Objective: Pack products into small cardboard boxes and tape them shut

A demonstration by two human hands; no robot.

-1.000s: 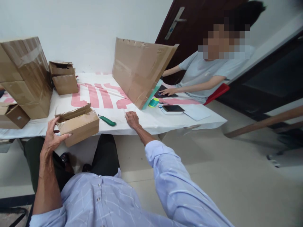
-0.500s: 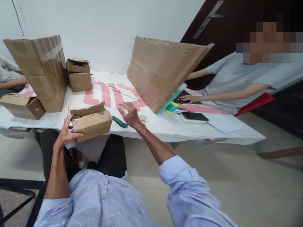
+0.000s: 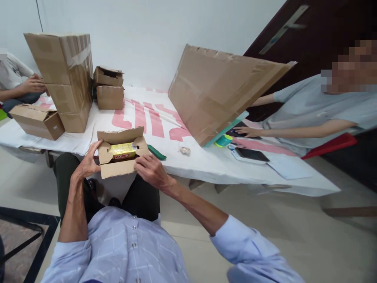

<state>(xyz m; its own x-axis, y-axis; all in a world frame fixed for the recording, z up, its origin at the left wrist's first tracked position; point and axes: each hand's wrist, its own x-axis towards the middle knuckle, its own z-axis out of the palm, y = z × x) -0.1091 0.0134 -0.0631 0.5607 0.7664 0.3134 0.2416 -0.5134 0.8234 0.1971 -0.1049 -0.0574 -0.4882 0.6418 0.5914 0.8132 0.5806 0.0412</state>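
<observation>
A small cardboard box (image 3: 116, 169), flaps folded out, is held over my lap at the table's front edge. Inside it lies a yellow printed package (image 3: 122, 150), partly covered by the box walls. My left hand (image 3: 88, 159) grips the box's left end, thumb and fingers around it. At the front right corner, my right hand (image 3: 151, 169) has its fingers closed on the box's flap. Just behind that hand is a dark green object (image 3: 157, 152), perhaps a box cutter. A small crumpled beige item (image 3: 185, 151) rests on the cloth farther right.
Stacked cartons (image 3: 72, 78) and smaller boxes (image 3: 109, 96) stand at left. A large cardboard panel (image 3: 224, 90) leans across the right side. Near it are a tape roll (image 3: 224, 140) and a phone (image 3: 251, 154). People sit at both ends of the table (image 3: 212, 169).
My right hand has come from over the table to the box's right side and taken hold of it. The box has tipped toward me, its flaps wider apart, showing the yellow package.
</observation>
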